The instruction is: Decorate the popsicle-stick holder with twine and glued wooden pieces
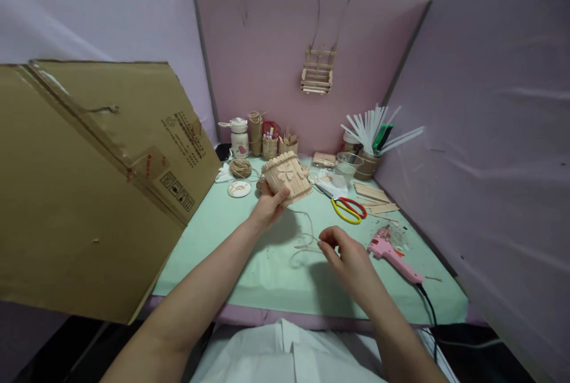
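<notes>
My left hand (269, 203) grips the lower left edge of a small wooden stick craft (289, 177), tilted above the table, with a flower shape on its face. A thin twine (307, 215) hangs from the craft and curves toward my right hand (335, 245). The fingers of my right hand are pinched on that twine, to the right of and nearer than the craft. Scissors (350, 209) with red and yellow handles lie behind my right hand. A pink glue gun (396, 258) rests to its right.
A large cardboard sheet (146, 181) stands at the left. Behind are a twine ball (240, 167), a white dish (239, 188), a bottle (239, 138) and a pot of white sticks (369, 164). Wooden strips (371, 192) lie right. A wooden rack (317, 71) hangs on the back wall.
</notes>
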Tool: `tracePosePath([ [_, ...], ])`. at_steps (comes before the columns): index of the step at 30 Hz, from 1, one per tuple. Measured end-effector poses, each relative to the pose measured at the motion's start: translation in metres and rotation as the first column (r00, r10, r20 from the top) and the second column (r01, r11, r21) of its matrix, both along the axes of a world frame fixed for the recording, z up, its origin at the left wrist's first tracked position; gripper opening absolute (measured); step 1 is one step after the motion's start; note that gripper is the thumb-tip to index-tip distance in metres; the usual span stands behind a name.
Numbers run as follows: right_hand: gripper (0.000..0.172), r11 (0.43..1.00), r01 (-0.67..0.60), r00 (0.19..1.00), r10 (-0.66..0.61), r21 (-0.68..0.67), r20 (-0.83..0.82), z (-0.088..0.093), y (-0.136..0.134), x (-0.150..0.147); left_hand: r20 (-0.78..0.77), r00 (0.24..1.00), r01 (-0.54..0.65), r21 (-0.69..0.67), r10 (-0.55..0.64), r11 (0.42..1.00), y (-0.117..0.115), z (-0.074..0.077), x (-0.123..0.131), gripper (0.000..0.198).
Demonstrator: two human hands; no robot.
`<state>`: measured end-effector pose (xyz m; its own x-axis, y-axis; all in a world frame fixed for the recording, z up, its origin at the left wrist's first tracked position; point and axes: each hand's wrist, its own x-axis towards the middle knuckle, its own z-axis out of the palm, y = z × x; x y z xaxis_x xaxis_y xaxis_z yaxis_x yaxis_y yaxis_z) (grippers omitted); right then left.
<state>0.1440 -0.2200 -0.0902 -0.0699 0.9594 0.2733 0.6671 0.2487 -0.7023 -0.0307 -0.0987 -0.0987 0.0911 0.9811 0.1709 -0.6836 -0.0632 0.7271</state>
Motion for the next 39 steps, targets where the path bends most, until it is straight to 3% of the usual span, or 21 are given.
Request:
tracePosePath([
  [3,0.010,0.986,0.034,0.986,-0.007,0.163,-0.165,0.011,-0.004,-0.001,-0.004,1.000,0.016,-0.008,-0.016,1.000,-0.003,0.000,0.003,0.077],
  [6,0.011,0.926,0.094,0.975,-0.012,0.365,-0.221,0.014,0.003,-0.009,0.000,0.999,0.050,-0.025,-0.050,0.998,-0.006,0.000,0.006,0.084],
  [11,0.010,0.738,0.097,0.991,-0.006,0.667,-0.137,0.010,0.033,-0.029,-0.020,0.995,0.101,-0.031,-0.102,0.994,-0.012,-0.001,0.010,0.086],
  [15,0.014,0.629,0.097,0.995,-0.077,0.771,-0.063,0.005,0.051,-0.039,-0.065,0.990,0.119,-0.053,-0.123,0.991,-0.019,0.001,0.011,0.084],
  [17,0.016,0.606,0.085,0.995,-0.099,0.791,-0.031,0.003,0.056,-0.040,-0.084,0.987,0.129,-0.053,-0.134,0.990,-0.021,0.003,0.011,0.082],
  [25,0.022,0.619,0.038,0.996,-0.091,0.784,0.025,0.000,0.059,-0.039,-0.095,0.987,0.126,-0.062,-0.132,0.990,-0.022,0.002,0.012,0.078],
  [39,0.025,0.744,0.004,0.985,-0.119,0.669,0.126,0.006,0.053,-0.039,-0.109,0.981,0.153,-0.084,-0.161,0.985,-0.024,0.000,0.011,0.081],
])
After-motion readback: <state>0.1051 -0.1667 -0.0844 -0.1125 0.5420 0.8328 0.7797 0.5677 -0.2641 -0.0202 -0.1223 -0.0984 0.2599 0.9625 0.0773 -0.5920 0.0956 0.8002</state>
